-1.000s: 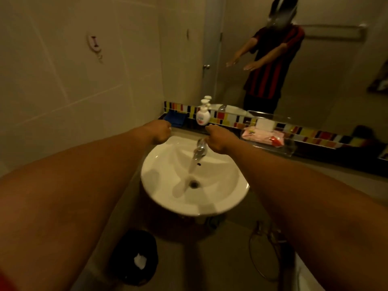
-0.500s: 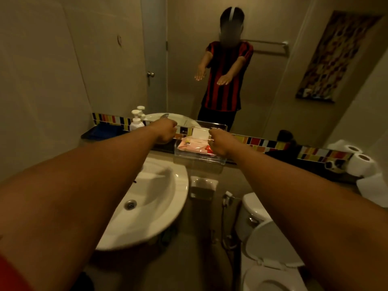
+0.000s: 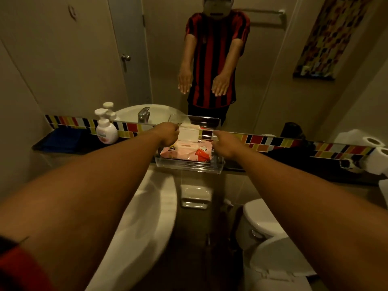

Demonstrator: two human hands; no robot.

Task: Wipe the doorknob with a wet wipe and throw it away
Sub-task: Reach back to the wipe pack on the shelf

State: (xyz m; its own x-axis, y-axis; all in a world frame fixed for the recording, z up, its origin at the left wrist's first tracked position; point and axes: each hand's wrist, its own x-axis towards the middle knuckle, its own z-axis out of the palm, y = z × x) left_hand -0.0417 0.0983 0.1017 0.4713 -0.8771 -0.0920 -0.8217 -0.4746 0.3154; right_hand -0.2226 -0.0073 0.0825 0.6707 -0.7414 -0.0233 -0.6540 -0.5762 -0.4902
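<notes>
Over the clear tray [image 3: 189, 164], both hands' fingers spread empty, pink wet wipe pack [image 3: 184, 151] just beneath, between left hand [image 3: 168, 134] and right hand [image 3: 225, 144]

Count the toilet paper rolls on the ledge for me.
2, both at the ledge's far right end: one roll at the back by the mirror, another roll in front of it. More may sit beyond the frame edge.

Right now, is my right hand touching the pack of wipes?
Cannot tell. In the head view the right hand overlaps the edge of the pack of wipes, hiding any contact or gap.
</notes>
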